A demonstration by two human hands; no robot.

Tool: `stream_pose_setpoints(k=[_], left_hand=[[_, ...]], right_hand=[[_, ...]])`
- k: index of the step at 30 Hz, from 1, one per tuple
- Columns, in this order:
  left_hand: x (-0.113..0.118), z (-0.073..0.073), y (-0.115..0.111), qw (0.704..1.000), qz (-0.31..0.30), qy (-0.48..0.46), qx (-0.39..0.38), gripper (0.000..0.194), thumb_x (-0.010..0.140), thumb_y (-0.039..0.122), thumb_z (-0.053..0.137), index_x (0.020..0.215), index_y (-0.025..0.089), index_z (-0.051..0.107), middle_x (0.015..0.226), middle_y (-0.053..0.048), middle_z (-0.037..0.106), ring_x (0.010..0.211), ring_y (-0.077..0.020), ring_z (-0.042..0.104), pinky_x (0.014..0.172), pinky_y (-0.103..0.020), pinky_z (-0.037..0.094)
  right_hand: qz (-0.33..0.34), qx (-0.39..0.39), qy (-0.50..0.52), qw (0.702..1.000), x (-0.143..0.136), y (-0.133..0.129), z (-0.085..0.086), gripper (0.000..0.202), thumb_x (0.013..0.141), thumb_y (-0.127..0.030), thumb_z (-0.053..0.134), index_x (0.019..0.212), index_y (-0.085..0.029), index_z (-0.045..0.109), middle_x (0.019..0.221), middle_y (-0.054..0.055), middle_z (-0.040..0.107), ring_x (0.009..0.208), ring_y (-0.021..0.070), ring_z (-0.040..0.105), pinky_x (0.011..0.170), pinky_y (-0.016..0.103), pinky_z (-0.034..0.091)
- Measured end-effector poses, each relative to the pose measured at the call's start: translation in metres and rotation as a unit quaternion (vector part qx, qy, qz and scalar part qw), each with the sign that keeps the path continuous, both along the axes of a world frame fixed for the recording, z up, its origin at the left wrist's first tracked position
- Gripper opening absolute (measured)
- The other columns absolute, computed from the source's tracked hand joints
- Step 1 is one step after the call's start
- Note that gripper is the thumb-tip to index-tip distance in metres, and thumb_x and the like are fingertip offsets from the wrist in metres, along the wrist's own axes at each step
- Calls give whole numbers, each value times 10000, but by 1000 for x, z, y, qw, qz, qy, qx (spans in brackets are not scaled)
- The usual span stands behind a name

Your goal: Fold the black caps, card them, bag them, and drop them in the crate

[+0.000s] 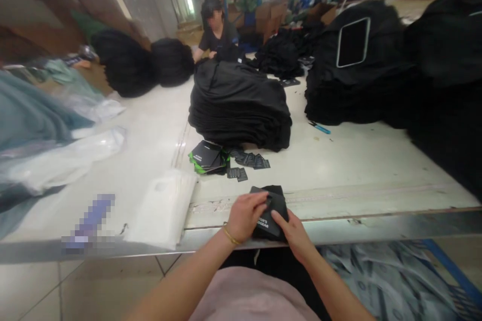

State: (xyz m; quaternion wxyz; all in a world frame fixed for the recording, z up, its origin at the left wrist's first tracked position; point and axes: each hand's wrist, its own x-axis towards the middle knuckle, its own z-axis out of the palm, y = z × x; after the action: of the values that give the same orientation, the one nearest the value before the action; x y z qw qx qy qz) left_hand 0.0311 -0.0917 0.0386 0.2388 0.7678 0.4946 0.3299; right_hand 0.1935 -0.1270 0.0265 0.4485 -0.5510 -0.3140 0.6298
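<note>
At the front edge of the table, a black card with white lettering (263, 224) lies against a small folded black cloth (277, 190). My left hand (246, 214) has its fingers bent and pressed together at the card's top edge; something small may be pinched there, but I cannot make it out. My right hand (294, 230) grips the card and cloth from the right side, thumb on the front and the other fingers hidden beneath. Farther back sit a pile of black and green cards (208, 155) and several small dark tags (250, 159).
A tall stack of black fabric (239, 103) stands behind the cards. White plastic bags (161, 208) lie at left. Blue-handled snips (320, 128) rest near the right-hand black pile (350, 93), which bears a phone (354, 42). Another person (218, 35) works across the table.
</note>
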Motion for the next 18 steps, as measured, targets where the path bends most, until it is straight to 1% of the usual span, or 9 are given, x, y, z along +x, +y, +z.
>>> stream_pose_setpoints(k=[2,4,7,10,11,13,15,16,18], left_hand=[[5,1,-22,997,-58,35,-26,349,863,255,470,1210,241,503,1193,-42,590,1160,-204,488,998,-406,378],[6,1,-34,995,-68,32,-63,437,858,228,460,1292,212,413,1242,-70,554,1199,-215,447,1020,-434,349],[0,5,-42,990,-92,-13,-107,599,815,211,516,1366,177,284,1280,-95,520,1224,-212,423,1041,-432,323],[-22,17,-38,987,-96,-53,-116,503,806,212,529,1295,207,412,1239,-64,559,1164,-190,488,1018,-372,364],[-37,21,-34,991,-53,-65,-102,415,817,219,513,1232,218,485,1199,-50,588,1111,-176,529,986,-344,397],[-79,27,-22,988,122,-77,-50,298,840,247,477,1123,212,565,1117,-47,627,997,-159,585,890,-304,462],[-133,28,-9,939,341,-53,-6,279,844,262,455,1084,179,572,1071,-69,632,920,-160,602,809,-298,490],[-160,27,-4,911,411,-18,-13,291,834,246,459,1092,161,563,1071,-80,627,913,-164,601,809,-304,486],[-205,18,4,884,458,51,-85,302,799,233,501,1077,143,575,1008,-79,646,866,-167,612,820,-314,473]], right_hand=[[17,-25,64,998,-8,1,2,470,738,-497,587,1082,-178,601,1108,62,654,1054,247,575,929,388,432],[37,-45,95,994,-12,1,3,468,751,-509,563,1081,-180,610,1090,65,662,1038,241,585,918,384,437],[53,-40,54,996,-15,2,4,480,660,-429,682,1071,-188,618,1038,62,682,1000,256,601,897,391,446],[53,-48,10,997,-14,4,2,477,607,-383,722,1023,-168,630,981,68,699,923,260,629,851,380,471],[52,-56,1,997,-13,4,-1,476,603,-386,722,1011,-161,630,966,72,702,881,258,641,823,378,483],[44,-75,-25,996,-10,5,-9,489,583,-400,729,990,-148,629,916,79,710,791,256,654,762,378,504],[43,-85,-53,994,-8,5,-16,502,563,-416,737,970,-143,630,862,77,716,743,258,656,727,375,513],[50,-86,-64,993,-7,6,-18,507,559,-423,737,968,-144,629,849,74,717,744,260,655,722,370,515],[78,-86,-75,990,-7,7,-20,516,562,-437,732,975,-149,626,862,72,717,768,264,655,721,357,517]])
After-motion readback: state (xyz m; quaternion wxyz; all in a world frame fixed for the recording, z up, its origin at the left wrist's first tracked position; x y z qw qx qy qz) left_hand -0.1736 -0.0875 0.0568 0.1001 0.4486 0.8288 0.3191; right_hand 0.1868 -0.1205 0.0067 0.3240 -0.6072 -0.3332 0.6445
